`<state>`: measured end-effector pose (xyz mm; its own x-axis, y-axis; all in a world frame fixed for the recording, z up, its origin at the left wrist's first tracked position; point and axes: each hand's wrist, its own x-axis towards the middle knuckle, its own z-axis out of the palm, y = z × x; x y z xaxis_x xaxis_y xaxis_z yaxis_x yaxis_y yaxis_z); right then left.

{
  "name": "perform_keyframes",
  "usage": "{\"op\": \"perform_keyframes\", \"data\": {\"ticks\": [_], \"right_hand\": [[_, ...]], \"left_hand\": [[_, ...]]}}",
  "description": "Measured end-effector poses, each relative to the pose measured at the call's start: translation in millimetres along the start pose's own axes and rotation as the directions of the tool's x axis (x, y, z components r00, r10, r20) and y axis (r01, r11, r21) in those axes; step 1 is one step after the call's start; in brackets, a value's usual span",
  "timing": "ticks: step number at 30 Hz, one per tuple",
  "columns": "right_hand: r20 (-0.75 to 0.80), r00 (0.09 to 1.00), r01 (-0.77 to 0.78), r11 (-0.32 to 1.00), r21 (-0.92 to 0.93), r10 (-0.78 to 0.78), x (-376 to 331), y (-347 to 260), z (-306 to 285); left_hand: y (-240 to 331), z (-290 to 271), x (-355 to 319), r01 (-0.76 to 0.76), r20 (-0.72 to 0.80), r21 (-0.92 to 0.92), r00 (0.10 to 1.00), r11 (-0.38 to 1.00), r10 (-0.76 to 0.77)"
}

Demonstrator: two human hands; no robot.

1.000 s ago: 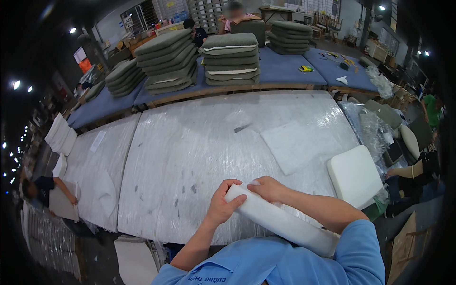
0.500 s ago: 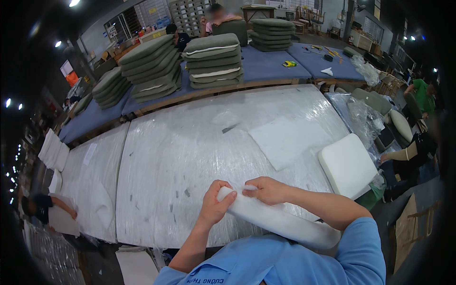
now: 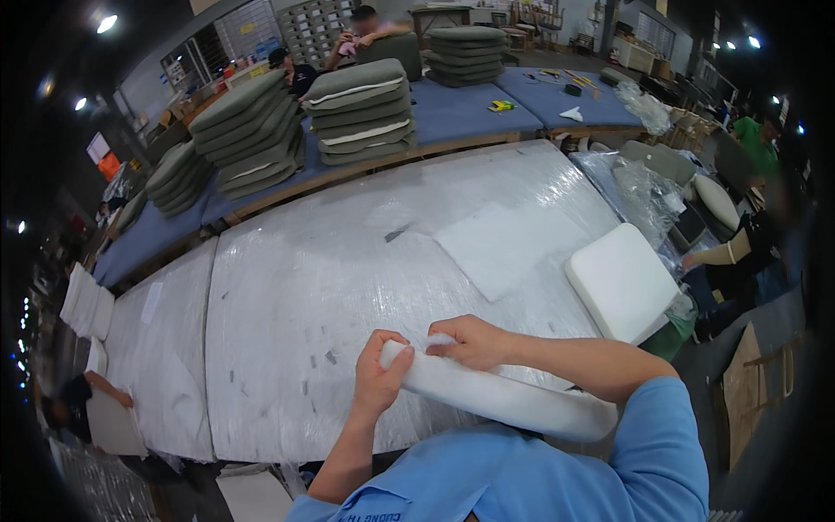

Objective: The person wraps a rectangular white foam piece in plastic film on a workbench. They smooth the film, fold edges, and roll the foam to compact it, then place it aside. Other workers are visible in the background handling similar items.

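A long white roll of soft wadding lies across my front, over the near edge of a plastic-wrapped white table. My left hand grips the roll's left end, thumb over the top. My right hand pinches the upper edge of the same end, fingers closed on the material. The roll's right part runs under my right forearm toward my blue sleeve. A flat white sheet lies on the table beyond my hands.
A thick white foam cushion sits at the table's right edge. Stacks of grey-green cushions stand on the blue table behind. Other people work at the far back and at the right. White pads are piled at the far left.
My view has dropped closer to the table. Both hands stay on the roll's left end, and the right hand has shifted slightly along its upper edge.
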<state>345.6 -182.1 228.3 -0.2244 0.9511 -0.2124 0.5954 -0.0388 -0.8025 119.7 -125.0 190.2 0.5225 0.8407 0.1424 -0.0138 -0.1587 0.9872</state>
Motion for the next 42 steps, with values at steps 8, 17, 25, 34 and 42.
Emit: {"op": "perform_keyframes", "data": {"ticks": [8,17,25,34,42], "right_hand": [[-0.189,0.931,-0.181,0.844,0.504,0.312,-28,87,9],[0.035,0.947,-0.306,0.867,0.395,0.318,-96,64,-12],[-0.15,0.988,-0.032,0.995,-0.091,0.018,-132,9,-59],[-0.211,0.966,0.047,0.9,-0.434,-0.152,-141,-5,-21],[-0.23,0.965,-0.147,0.987,-0.065,0.128,-134,-1,-32]], "left_hand": [[65,25,-2,-0.458,0.191,0.744,0.844,0.487,0.501],[49,46,-1,-0.575,0.483,0.649,0.817,0.498,0.314],[57,41,15,-0.606,0.555,0.502,0.773,0.617,0.308],[50,48,16,-0.589,0.479,0.459,0.794,0.665,0.374],[64,51,13,-0.481,0.495,0.575,0.849,0.662,0.187]]}}
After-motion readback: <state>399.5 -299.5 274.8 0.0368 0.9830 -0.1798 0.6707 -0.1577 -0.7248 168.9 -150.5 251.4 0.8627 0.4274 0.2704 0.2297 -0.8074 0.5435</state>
